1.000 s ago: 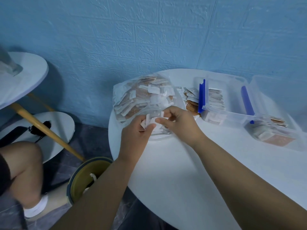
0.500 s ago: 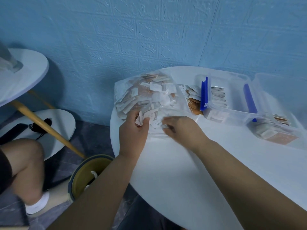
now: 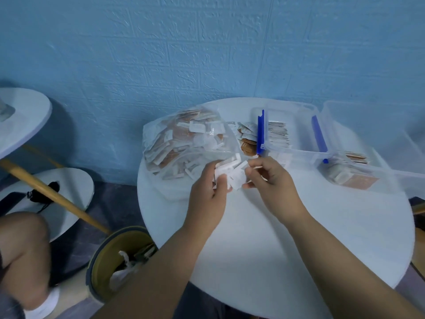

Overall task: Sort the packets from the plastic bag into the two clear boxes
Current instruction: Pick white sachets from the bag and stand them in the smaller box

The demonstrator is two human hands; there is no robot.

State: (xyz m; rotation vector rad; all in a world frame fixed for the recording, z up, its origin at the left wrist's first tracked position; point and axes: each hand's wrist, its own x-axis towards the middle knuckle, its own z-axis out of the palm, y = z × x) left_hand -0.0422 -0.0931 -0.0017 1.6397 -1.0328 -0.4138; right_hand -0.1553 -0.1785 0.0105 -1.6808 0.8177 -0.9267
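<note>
The hands meet above the counter [image 3: 287, 238] at mid-frame. The left hand [image 3: 207, 196] grips a small fanned bunch of white packets [image 3: 230, 172] with curled fingers and thumb. The right hand [image 3: 273, 185] pinches the right edge of the same bunch between thumb and forefinger, its other fingers curled in. Blur makes it impossible to tell how many packets are held or to read any print on them.

The plastic bag [image 3: 184, 143] lies just up and left of the hands, touching the counter. It is stuffed with white and brown packets that merge behind the crinkled film, and where its mouth is cannot be made out. A few loose packets [image 3: 247, 139] lie between the bag and the nearer clear box [image 3: 299, 150]. That box stands up and right of the right hand, with blue latches and packets lined up inside. The second clear box [image 3: 358, 178] sits further right. Its contents are blurred and its far side is cut off by the frame edge.

At lower left a yellow-lined bin [image 3: 119, 256] stands on the floor, partly hidden by the left forearm.
</note>
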